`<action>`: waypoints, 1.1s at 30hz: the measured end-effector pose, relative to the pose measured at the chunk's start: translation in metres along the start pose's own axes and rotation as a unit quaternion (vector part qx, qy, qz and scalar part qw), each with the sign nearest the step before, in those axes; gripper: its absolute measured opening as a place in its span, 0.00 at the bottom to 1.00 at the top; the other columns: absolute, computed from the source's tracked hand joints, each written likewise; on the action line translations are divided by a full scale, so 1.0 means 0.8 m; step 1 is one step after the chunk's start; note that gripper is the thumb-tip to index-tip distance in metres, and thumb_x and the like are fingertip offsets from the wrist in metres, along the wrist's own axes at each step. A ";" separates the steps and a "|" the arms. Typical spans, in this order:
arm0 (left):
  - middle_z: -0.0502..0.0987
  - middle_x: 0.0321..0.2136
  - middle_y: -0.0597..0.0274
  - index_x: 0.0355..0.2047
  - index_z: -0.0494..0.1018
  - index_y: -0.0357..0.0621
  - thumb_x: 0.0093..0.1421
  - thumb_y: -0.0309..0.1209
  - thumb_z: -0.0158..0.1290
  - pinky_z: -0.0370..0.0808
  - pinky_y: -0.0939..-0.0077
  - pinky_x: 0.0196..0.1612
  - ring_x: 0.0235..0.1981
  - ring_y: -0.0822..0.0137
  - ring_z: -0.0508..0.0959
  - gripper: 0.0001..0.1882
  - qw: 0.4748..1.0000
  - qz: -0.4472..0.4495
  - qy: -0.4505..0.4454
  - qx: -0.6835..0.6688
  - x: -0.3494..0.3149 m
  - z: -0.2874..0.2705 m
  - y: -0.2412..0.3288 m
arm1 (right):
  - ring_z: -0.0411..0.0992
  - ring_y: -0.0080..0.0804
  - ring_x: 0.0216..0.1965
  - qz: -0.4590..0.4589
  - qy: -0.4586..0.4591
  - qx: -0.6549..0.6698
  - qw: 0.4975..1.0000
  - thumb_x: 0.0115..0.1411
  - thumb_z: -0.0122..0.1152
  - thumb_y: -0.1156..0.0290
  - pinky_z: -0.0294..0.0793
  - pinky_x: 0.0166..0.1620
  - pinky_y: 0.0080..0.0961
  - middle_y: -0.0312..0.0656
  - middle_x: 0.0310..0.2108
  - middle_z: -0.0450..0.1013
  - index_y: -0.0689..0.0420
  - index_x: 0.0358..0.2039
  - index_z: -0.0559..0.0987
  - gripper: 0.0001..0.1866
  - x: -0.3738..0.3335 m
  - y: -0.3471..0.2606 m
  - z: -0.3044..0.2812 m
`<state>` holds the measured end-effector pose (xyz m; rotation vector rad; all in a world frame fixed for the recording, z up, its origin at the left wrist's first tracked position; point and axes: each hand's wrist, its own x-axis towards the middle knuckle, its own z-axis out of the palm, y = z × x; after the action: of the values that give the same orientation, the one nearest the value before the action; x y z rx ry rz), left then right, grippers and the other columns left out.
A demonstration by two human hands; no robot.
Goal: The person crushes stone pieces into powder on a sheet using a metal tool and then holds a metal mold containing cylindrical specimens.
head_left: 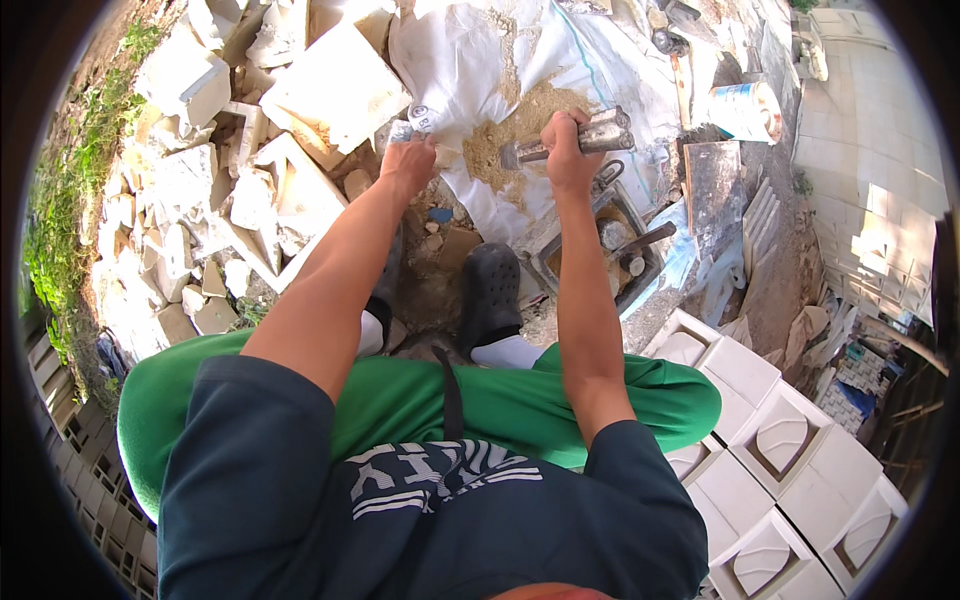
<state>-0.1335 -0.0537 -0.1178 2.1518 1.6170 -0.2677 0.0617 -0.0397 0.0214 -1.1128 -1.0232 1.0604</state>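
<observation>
Nearest is the person's dark shirt [450,530], and after it the green trousers [500,405], with the knees spread wide. At the right of the knees, white moulded blocks [725,490] are set in neat rows. Beyond the trousers, the dark shoes [490,300] stand on dirty ground. Just to the right of them is a grimy tub [640,283], and a dark handle [645,241] lies across it.

Farther out are the two hands. The right hand [567,160] has its fingers wrapped around a grey tool [606,130]; its thick end points to the right, and its thinner end is over the sand [530,118]. The left hand [408,168] is at the near-left edge of the white sheet [440,50], with the fingers curled in. I cannot tell if it is gripping this edge or something else. The sand lies in a patch on the sheet, between and beyond the hands.

To the left, broken white pieces [335,85] are heaped up. To the right, well apart from the hands, a white bucket [745,112] lies tilted. Green plants [60,240] grow at the far left.
</observation>
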 end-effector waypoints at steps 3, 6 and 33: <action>0.71 0.46 0.47 0.54 0.60 0.37 0.53 0.42 0.57 0.74 0.62 0.42 0.42 0.53 0.77 0.34 1.000 -0.014 0.001 -0.009 -0.003 0.003 -0.002 | 0.53 0.18 0.14 0.026 0.034 -0.021 0.999 0.54 0.48 0.78 0.52 0.20 0.19 0.31 0.11 0.57 0.56 0.14 0.59 0.14 -0.005 -0.016 -0.006; 0.71 0.47 0.47 0.54 0.61 0.38 0.53 0.42 0.57 0.74 0.62 0.41 0.41 0.54 0.77 0.33 1.000 -0.019 -0.009 -0.016 -0.006 0.000 -0.004 | 0.51 0.17 0.14 -0.015 0.076 -0.034 0.996 0.54 0.49 0.78 0.51 0.20 0.19 0.30 0.11 0.54 0.54 0.13 0.58 0.15 -0.020 -0.037 -0.018; 0.74 0.40 0.49 0.54 0.62 0.39 0.53 0.40 0.56 0.74 0.64 0.39 0.38 0.55 0.78 0.31 0.999 -0.003 -0.029 -0.014 -0.003 -0.006 -0.010 | 0.48 0.17 0.11 -0.053 0.066 0.072 0.994 0.51 0.47 0.76 0.51 0.18 0.17 0.31 0.08 0.54 0.52 0.12 0.56 0.15 -0.002 -0.098 0.026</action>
<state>-0.1421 -0.0519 -0.1139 2.0994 1.5846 -0.3049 0.0512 -0.0469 0.1014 -0.9875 -0.8778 0.9484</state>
